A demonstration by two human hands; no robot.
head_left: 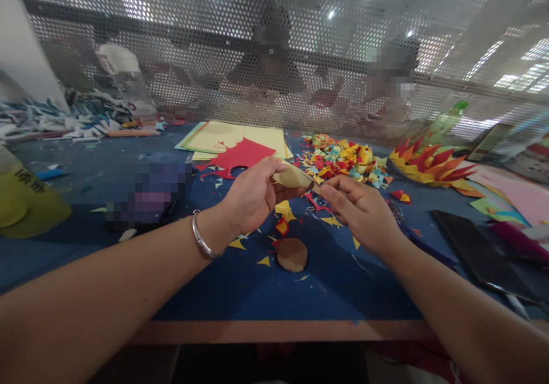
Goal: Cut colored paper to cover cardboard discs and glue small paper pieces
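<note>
A piece of pale yellow paper [294, 176], bent into a curve, is gripped between the thumb and fingers of my left hand [255, 194]. My right hand [360, 208] is closed at the paper's right end, pinching something thin that I cannot make out. Below the hands, a round brown disc [292, 255] lies on the blue table. Near it are a small red-and-yellow paper piece [282, 227] and several yellow scraps [330, 220]. Behind my left hand rests a cut red sheet [243, 156] on a stack of pale yellow paper [244, 132].
A pile of colourful paper pieces [347, 158] lies behind my hands. At right are a spiky orange-red paper ring [433, 167], a black phone [472, 250] and a green bottle [446, 124]. A yellow cap [32, 198] and clear bottle [132, 87] stand left, before a perforated screen [193, 75].
</note>
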